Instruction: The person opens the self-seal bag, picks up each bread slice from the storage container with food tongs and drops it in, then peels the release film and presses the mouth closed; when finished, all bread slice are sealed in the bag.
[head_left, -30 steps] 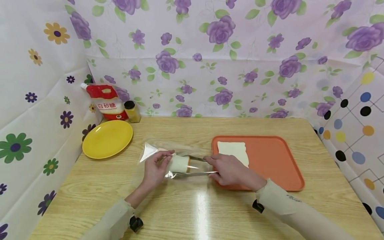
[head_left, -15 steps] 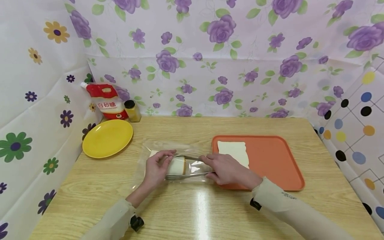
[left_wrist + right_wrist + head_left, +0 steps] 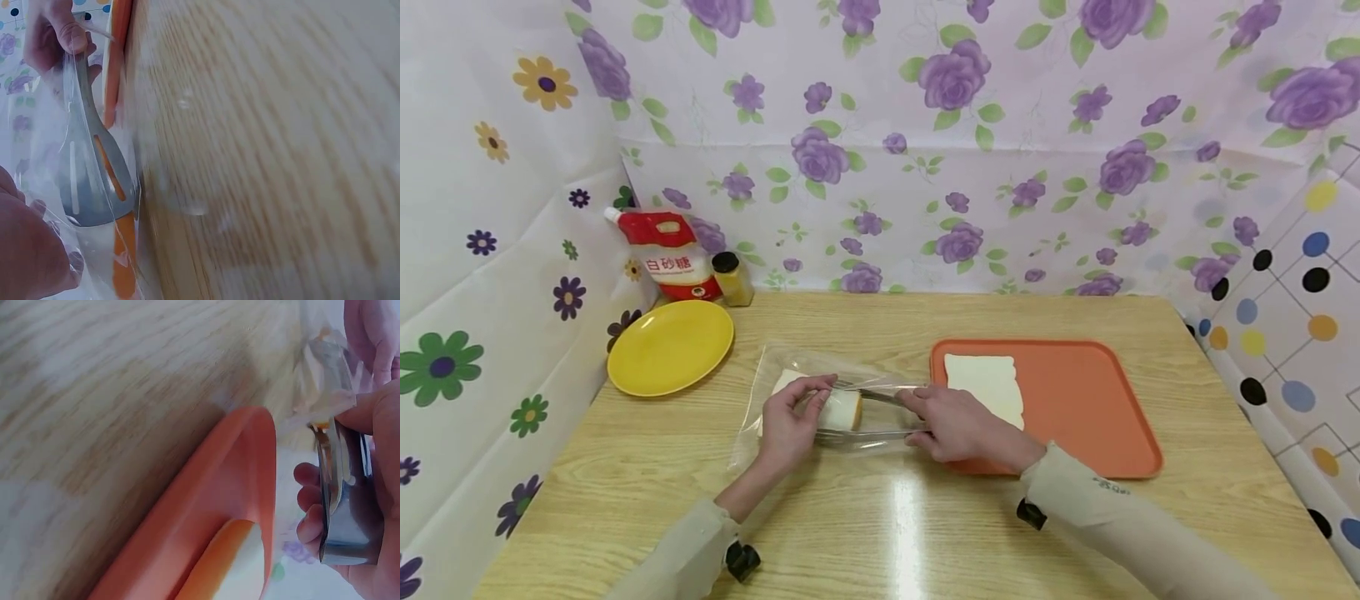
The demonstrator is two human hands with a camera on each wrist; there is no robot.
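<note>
Metal tongs with slotted ends (image 3: 97, 178) reach into a clear plastic bag (image 3: 880, 379) on the table. My right hand (image 3: 951, 421) grips them near the bent end, fingers (image 3: 309, 497) curled round the handle. Between the tong arms, within the bag, lies a white bread slice (image 3: 842, 411) with a brown crust edge. My left hand (image 3: 790, 421) pinches the bag's film above the bread and covers part of it. In the left wrist view the tong head stands right at the bread's crust (image 3: 124, 262).
Another bread slice (image 3: 985, 379) lies on the left part of an orange tray (image 3: 1090, 417), beside my right hand. Back left are a yellow plate (image 3: 670, 346), a capped jar of yellow contents (image 3: 733, 282) and a red-and-white sugar pouch (image 3: 670, 258). Patterned cloths border the table (image 3: 850, 533).
My right hand has moved slightly left with the tongs, and the bread has slid left, deeper into the bag. The left hand has stayed nearly in place, still pinching the film.
</note>
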